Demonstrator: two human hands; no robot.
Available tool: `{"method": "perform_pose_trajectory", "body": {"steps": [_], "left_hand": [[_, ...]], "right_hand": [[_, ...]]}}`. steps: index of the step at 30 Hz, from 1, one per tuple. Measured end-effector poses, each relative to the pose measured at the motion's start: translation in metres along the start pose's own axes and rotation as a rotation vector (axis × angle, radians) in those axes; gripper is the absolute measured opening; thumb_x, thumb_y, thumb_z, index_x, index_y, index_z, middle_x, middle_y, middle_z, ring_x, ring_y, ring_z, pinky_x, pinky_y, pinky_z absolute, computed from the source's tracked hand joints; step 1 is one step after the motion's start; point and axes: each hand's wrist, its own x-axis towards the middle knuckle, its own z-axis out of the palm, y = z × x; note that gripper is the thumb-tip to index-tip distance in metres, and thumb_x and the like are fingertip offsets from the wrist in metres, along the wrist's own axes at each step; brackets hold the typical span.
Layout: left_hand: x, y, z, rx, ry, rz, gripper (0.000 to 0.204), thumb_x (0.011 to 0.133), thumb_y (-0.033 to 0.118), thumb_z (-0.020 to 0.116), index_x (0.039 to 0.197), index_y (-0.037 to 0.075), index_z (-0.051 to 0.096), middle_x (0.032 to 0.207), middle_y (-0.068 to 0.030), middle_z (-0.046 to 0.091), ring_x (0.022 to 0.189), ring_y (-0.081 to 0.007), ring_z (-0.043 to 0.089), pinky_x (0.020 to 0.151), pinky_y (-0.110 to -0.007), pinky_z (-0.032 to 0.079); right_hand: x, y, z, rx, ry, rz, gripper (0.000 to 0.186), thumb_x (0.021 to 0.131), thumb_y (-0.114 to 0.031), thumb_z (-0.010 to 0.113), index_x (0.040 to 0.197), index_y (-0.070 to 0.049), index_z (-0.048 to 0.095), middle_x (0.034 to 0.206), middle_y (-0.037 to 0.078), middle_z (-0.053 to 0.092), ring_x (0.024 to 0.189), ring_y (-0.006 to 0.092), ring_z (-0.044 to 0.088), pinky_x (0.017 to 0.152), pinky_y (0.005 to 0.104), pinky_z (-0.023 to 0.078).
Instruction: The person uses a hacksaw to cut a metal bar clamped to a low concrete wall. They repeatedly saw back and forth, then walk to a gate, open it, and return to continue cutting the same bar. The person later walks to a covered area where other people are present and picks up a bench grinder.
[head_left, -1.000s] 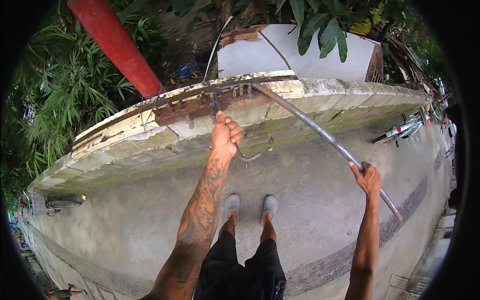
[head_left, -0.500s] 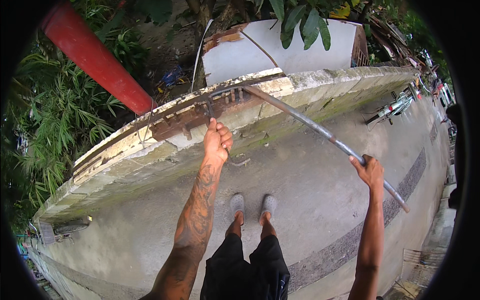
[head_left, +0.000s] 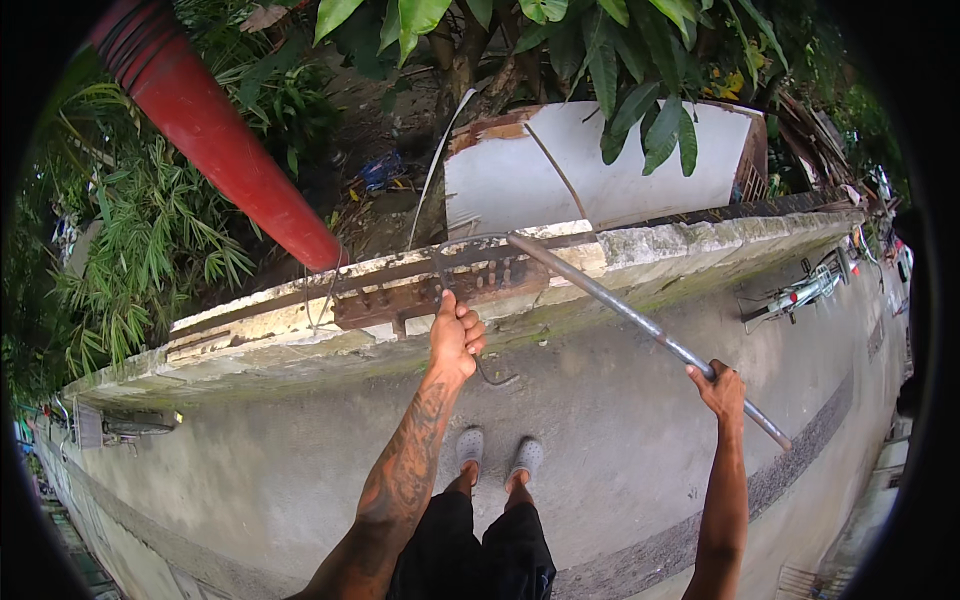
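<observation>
My left hand (head_left: 457, 338) is closed around a thin dark metal rod (head_left: 497, 380), whose bent lower end sticks out below the fist. Above the fist, the rod runs up to a rusty metal plate with upright pegs (head_left: 425, 300) on top of the low wall. My right hand (head_left: 722, 390) grips a long grey steel pipe (head_left: 640, 318) near its free end. The pipe slants from the pegs down to the right, over the paved ground. At its far end, a thin bent rod meets the pipe mouth; how they join is too small to tell.
The plate sits on a worn pale timber (head_left: 235, 335) along the concrete wall (head_left: 690, 245). A red post (head_left: 235, 165) leans in at the left. Behind stand a white panel (head_left: 590, 165) and leafy branches (head_left: 660, 135). A bicycle (head_left: 800, 293) is parked right of the wall.
The view has shifted, so the wall, plate and post appear lower. Both hands keep their grips, and the pipe's free end appears slightly lower and further left.
</observation>
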Motion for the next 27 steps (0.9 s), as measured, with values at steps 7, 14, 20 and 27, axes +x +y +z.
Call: {"method": "perform_pose_trajectory", "body": {"steps": [7, 14, 20, 27], "left_hand": [[-0.054, -0.022, -0.007, 0.011, 0.042, -0.007, 0.046, 0.107, 0.054, 0.037, 0.079, 0.019, 0.037, 0.063, 0.0066, 0.025, 0.049, -0.0076, 0.019, 0.039, -0.027, 0.019], [-0.041, -0.033, -0.005, 0.031, 0.098, -0.034, 0.046, 0.107, 0.054, 0.036, 0.078, 0.019, 0.037, 0.063, 0.0066, 0.025, 0.049, -0.0078, 0.019, 0.040, -0.027, 0.018], [-0.043, -0.040, -0.011, 0.057, 0.132, -0.100, 0.046, 0.108, 0.053, 0.035, 0.078, 0.019, 0.037, 0.062, 0.0062, 0.025, 0.048, -0.0083, 0.020, 0.040, -0.028, 0.018], [-0.031, -0.042, -0.024, 0.197, 0.172, -0.082, 0.046, 0.108, 0.054, 0.036, 0.080, 0.018, 0.039, 0.061, 0.0067, 0.027, 0.047, -0.0075, 0.022, 0.040, -0.027, 0.019]], "right_hand": [[-0.003, 0.025, -0.023, 0.045, -0.094, -0.048, 0.067, 0.078, -0.066, 0.074, 0.070, -0.001, 0.062, 0.059, 0.018, 0.059, 0.059, 0.0399, 0.061, 0.060, 0.0485, 0.048], [0.009, 0.043, 0.000, 0.041, -0.140, -0.054, 0.068, 0.076, -0.068, 0.074, 0.071, -0.001, 0.064, 0.060, 0.019, 0.060, 0.060, 0.0408, 0.062, 0.061, 0.0484, 0.049], [-0.012, 0.054, 0.003, 0.044, -0.143, -0.044, 0.067, 0.076, -0.066, 0.075, 0.069, -0.001, 0.064, 0.058, 0.018, 0.058, 0.058, 0.0404, 0.061, 0.059, 0.0475, 0.048], [-0.030, 0.049, 0.017, 0.105, -0.161, -0.013, 0.065, 0.076, -0.064, 0.077, 0.068, -0.001, 0.063, 0.056, 0.017, 0.057, 0.056, 0.0399, 0.060, 0.057, 0.0470, 0.048]]}}
